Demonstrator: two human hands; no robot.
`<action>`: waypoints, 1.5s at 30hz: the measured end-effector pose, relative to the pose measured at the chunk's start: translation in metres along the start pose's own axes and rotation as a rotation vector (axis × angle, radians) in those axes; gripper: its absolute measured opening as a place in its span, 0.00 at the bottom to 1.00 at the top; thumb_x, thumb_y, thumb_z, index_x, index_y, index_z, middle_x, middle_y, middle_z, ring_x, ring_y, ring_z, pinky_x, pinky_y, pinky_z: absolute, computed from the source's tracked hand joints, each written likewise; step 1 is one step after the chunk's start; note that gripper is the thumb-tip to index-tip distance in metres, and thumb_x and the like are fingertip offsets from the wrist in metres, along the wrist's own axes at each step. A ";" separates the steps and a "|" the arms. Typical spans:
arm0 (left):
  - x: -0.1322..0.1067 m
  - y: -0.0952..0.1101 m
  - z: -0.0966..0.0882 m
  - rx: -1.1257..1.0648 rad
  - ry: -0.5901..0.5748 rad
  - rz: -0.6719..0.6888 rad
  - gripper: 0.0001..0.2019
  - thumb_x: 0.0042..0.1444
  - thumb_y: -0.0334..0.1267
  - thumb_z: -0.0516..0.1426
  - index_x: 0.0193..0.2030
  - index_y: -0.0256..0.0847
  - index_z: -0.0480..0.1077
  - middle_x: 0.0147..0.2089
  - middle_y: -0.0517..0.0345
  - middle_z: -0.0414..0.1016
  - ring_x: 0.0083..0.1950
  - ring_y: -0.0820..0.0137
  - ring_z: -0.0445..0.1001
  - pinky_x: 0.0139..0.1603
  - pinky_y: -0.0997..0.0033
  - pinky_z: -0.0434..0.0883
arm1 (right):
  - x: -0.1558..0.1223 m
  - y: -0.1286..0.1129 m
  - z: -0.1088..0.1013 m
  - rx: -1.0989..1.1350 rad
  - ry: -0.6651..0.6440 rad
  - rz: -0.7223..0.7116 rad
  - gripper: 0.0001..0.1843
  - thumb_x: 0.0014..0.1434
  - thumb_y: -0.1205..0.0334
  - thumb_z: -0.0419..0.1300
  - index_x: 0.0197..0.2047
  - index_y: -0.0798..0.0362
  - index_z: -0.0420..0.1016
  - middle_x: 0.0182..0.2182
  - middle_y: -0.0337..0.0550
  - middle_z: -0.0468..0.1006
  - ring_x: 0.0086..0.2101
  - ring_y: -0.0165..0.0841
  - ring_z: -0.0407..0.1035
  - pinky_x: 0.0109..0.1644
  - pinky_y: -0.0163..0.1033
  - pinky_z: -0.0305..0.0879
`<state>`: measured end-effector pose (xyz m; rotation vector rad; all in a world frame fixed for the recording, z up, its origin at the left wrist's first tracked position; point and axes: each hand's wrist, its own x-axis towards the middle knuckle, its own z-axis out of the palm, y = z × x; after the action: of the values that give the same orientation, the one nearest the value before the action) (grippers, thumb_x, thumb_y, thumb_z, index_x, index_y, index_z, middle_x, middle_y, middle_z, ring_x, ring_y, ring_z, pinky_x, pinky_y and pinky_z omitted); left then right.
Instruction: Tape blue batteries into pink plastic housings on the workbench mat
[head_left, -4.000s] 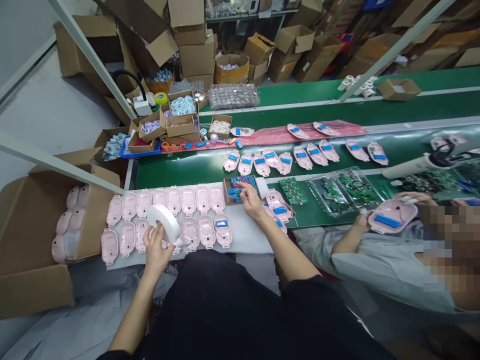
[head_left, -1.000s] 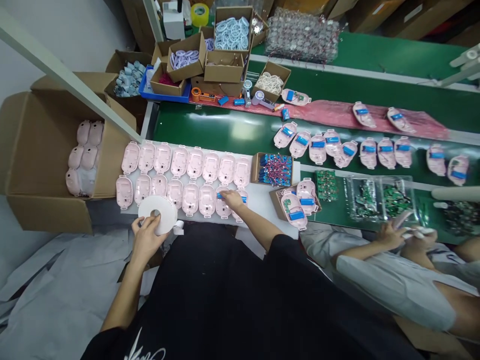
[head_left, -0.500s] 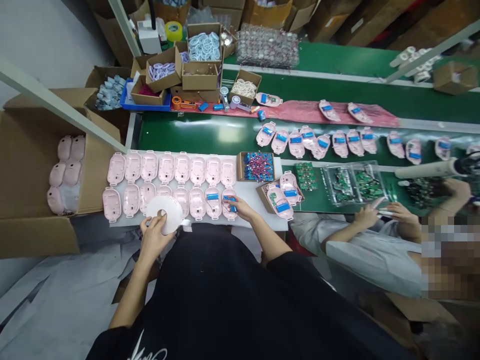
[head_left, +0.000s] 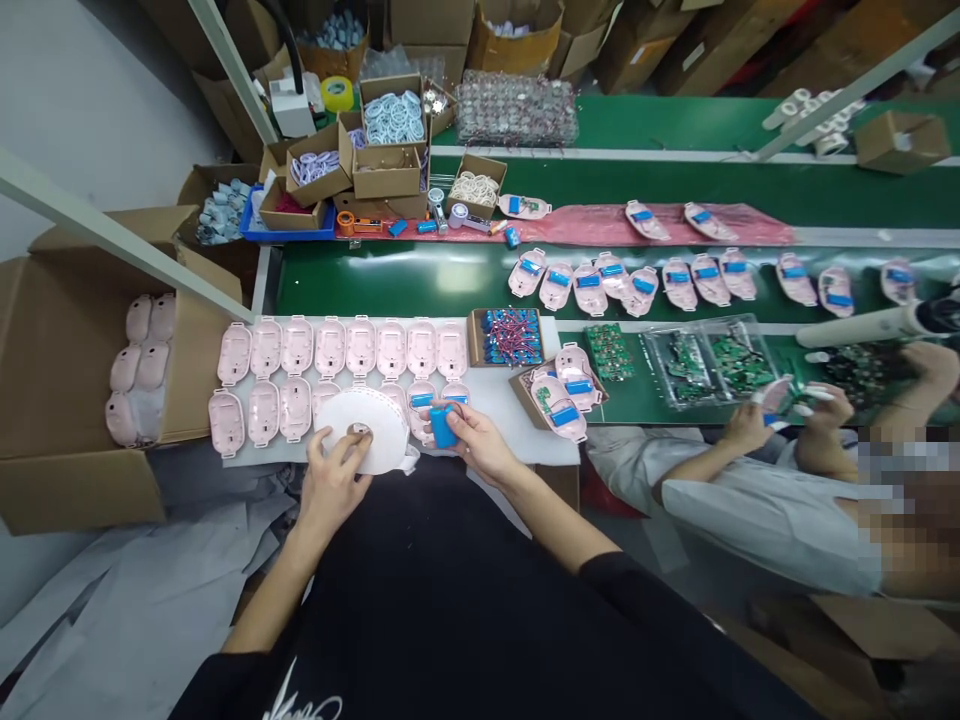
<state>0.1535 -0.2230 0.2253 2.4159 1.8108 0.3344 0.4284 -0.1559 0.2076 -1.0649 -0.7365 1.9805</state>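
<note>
My left hand grips a large white roll of tape by its core, fingers hooked into the centre hole. A loose tape end hangs at the roll's right side. Between the thumb and fingers of my right hand is a blue battery pack, held up just right of the roll. Behind both hands, two rows of pink plastic shells lie on a white board. The roll hides part of the front row. The shell behind the battery pack has a blue battery inside.
A carton of wired blue batteries stands at the board's right, near a box with pink shells on top. Further right are green circuit boards and a co-worker's hands. A large carton of pink shells stands left.
My right hand has lifted the battery pack from over the front-row shell towards my body. My left hand has brought the tape roll rightwards, close to the battery pack.
</note>
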 end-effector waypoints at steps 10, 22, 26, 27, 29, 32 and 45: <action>-0.003 0.000 -0.008 0.002 0.000 -0.021 0.25 0.58 0.33 0.63 0.64 0.46 0.76 0.58 0.48 0.80 0.68 0.42 0.59 0.67 0.42 0.67 | 0.003 -0.006 0.017 -0.499 0.112 -0.314 0.32 0.57 0.44 0.73 0.61 0.46 0.77 0.57 0.49 0.79 0.57 0.47 0.73 0.66 0.52 0.68; 0.006 0.012 -0.014 -0.010 0.093 -0.091 0.23 0.61 0.36 0.62 0.63 0.42 0.76 0.57 0.46 0.80 0.66 0.43 0.61 0.68 0.41 0.61 | 0.007 0.021 0.037 -0.490 -0.067 -0.262 0.35 0.68 0.38 0.61 0.71 0.49 0.70 0.55 0.48 0.83 0.57 0.46 0.75 0.66 0.51 0.70; 0.019 0.013 -0.015 -0.033 0.076 -0.125 0.24 0.61 0.35 0.60 0.64 0.42 0.75 0.58 0.45 0.80 0.65 0.45 0.64 0.69 0.39 0.60 | 0.024 0.022 0.040 -0.306 -0.149 -0.227 0.43 0.63 0.32 0.64 0.72 0.47 0.67 0.57 0.49 0.81 0.57 0.43 0.75 0.67 0.49 0.68; 0.022 0.011 -0.017 -0.039 0.090 -0.133 0.24 0.60 0.36 0.61 0.64 0.42 0.76 0.57 0.45 0.80 0.66 0.43 0.62 0.69 0.39 0.60 | 0.026 0.023 0.039 -0.268 -0.176 -0.215 0.45 0.61 0.31 0.66 0.73 0.47 0.66 0.57 0.49 0.81 0.57 0.43 0.75 0.66 0.48 0.69; 0.029 0.008 -0.021 -0.049 0.138 -0.154 0.24 0.59 0.39 0.63 0.62 0.42 0.76 0.55 0.43 0.80 0.69 0.41 0.59 0.68 0.38 0.61 | 0.025 0.030 0.035 -0.259 -0.246 -0.155 0.46 0.56 0.31 0.69 0.70 0.48 0.69 0.54 0.48 0.82 0.53 0.42 0.77 0.62 0.47 0.72; 0.037 0.003 -0.029 -0.043 0.215 -0.176 0.24 0.59 0.41 0.62 0.62 0.42 0.76 0.57 0.42 0.79 0.68 0.41 0.60 0.69 0.34 0.59 | 0.014 0.043 0.026 -0.499 -0.332 -0.011 0.31 0.60 0.34 0.67 0.53 0.50 0.82 0.41 0.44 0.85 0.44 0.42 0.80 0.55 0.47 0.75; 0.047 -0.007 -0.037 0.052 0.266 0.036 0.22 0.61 0.36 0.61 0.63 0.48 0.76 0.56 0.50 0.81 0.67 0.45 0.60 0.66 0.42 0.60 | 0.035 -0.062 0.023 -0.439 -0.258 -0.338 0.46 0.49 0.49 0.80 0.69 0.44 0.73 0.60 0.47 0.80 0.61 0.47 0.73 0.70 0.57 0.66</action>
<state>0.1509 -0.1779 0.2647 2.5461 1.8992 0.6481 0.4168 -0.0959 0.2515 -0.8568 -1.4410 1.7163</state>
